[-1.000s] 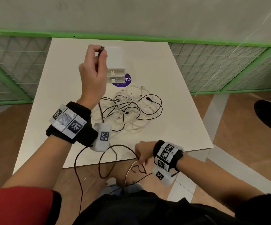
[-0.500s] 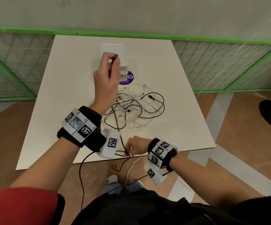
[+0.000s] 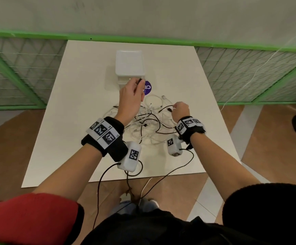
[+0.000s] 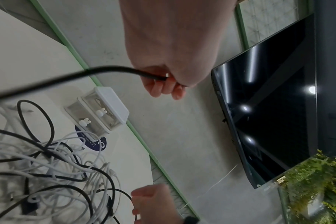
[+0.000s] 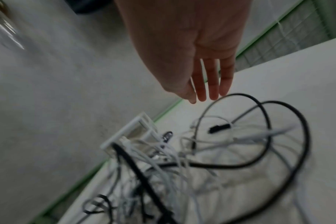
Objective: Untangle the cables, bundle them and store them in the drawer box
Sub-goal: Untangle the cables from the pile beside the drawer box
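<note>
A tangle of black and white cables (image 3: 150, 124) (image 4: 58, 174) (image 5: 201, 159) lies mid-table in front of the small white drawer box (image 3: 129, 66) (image 4: 105, 109) (image 5: 132, 130), whose two drawers are closed. My left hand (image 3: 136, 84) (image 4: 163, 84) is raised in front of the box and grips the end of a black cable (image 3: 140, 80) (image 4: 105, 70), which runs back down into the tangle. My right hand (image 3: 177, 107) (image 5: 207, 91) hovers over the right side of the tangle with its fingers hanging straight down. It holds nothing that I can see.
The white table (image 3: 72, 121) carries a purple round sticker (image 3: 147, 88) beside the box. A green mesh fence (image 3: 19, 71) borders the table's far side. A dark screen (image 4: 269, 113) hangs on the wall. Wrist-camera leads trail off the table's front edge (image 3: 143, 175).
My left hand came down and to the right with the black cable end, stopping in front of the box. My right hand moved from the table's front edge up over the tangle.
</note>
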`<state>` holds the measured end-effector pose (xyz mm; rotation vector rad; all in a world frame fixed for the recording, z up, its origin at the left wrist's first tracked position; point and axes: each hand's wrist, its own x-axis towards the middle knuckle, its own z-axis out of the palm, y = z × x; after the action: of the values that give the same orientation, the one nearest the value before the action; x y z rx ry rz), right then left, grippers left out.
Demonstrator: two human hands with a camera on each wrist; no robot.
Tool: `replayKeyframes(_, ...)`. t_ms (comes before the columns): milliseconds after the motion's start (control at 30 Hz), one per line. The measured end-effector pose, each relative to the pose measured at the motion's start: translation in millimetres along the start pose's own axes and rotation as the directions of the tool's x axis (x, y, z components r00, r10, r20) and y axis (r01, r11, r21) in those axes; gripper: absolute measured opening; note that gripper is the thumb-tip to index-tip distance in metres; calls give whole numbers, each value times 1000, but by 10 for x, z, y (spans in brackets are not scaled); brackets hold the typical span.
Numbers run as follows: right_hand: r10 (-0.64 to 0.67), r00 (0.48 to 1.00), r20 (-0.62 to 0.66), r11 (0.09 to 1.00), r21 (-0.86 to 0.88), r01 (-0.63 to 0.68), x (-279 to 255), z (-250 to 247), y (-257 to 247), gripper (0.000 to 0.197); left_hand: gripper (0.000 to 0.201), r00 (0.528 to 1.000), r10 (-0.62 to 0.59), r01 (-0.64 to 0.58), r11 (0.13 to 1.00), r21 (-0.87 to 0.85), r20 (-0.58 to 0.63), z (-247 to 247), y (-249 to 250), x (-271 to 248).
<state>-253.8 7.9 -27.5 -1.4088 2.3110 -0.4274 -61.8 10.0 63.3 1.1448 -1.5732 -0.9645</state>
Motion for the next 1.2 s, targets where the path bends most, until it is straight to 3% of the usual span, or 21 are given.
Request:
replayKeyframes(67,2,996,86,996,-91,6,76,121,77,29,23,1000,-16,16,1000,-7,21,8,-31,37)
replayKeyframes(167,14,989,146,997,-71,-4,189,286,227,34,27,999,-28,28,1000,-12,30,-12,-117,79)
replayKeyframes(300,54,996,75,998,-16,-53,293,410,332,36,25,999,-29,31,998,-48,25,-40,-194,130)
replayKeyframes(533,84,992,95,993,-88,-75,413,519,330,23,24,1000,-26,26,1000,6,-10,22,-293,250)
replayKeyframes(667,-29,986,166,994,-104,47,336,524,276,25,24,999,-39,42,993,114,-25,68,-361,298)
replayKeyframes(733,-167,974,152,986,6,168,289,499,211,27,23,998,-69,68,992,109,3,92,-391,310)
replayKeyframes(800,-250,967,46,950,206,236,213,431,110,22,23,996,-84,79,989,126,33,125,-414,294)
replayKeyframes(900,-219,962,-163,863,428,269,129,293,-107,18,26,995,-83,77,990,122,48,195,-469,286)
replayKeyframes(967,-183,955,-235,808,517,282,106,205,-247,17,25,994,-98,93,989,113,42,246,-493,295)
replayKeyframes(1200,-231,952,-201,608,734,303,-178,83,-684,20,25,994,-111,109,991,78,25,326,-428,268)
